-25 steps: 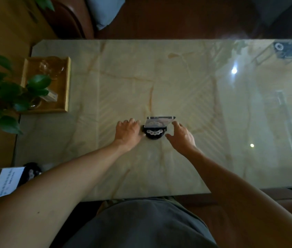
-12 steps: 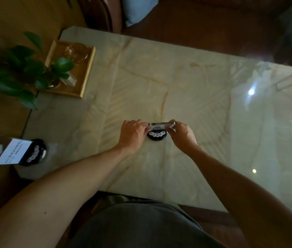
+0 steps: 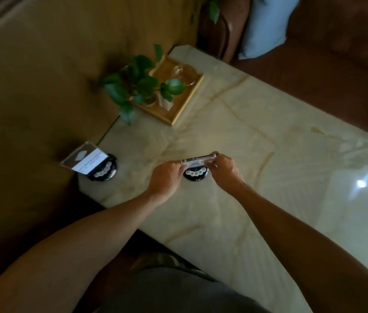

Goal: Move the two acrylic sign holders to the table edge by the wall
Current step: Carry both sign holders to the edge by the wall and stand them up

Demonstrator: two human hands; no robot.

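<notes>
A clear acrylic sign holder (image 3: pixel 197 159) on a round black base stands on the marble table (image 3: pixel 268 136), near its front-left part. My left hand (image 3: pixel 167 179) grips the panel's left end and my right hand (image 3: pixel 224 170) grips its right end. A second acrylic sign holder (image 3: pixel 85 160), with a white printed card and the same black round base, stands at the table's left corner beside the tan wall.
A wooden tray (image 3: pixel 186 97) with glassware sits at the far left of the table, and a leafy green plant (image 3: pixel 137 86) hangs over it. A brown leather seat with a pale blue cushion (image 3: pixel 266 26) stands beyond the table.
Both hands closed onto the ends of the holder's panel. My view has swung left, bringing the wall and the second holder further into sight.
</notes>
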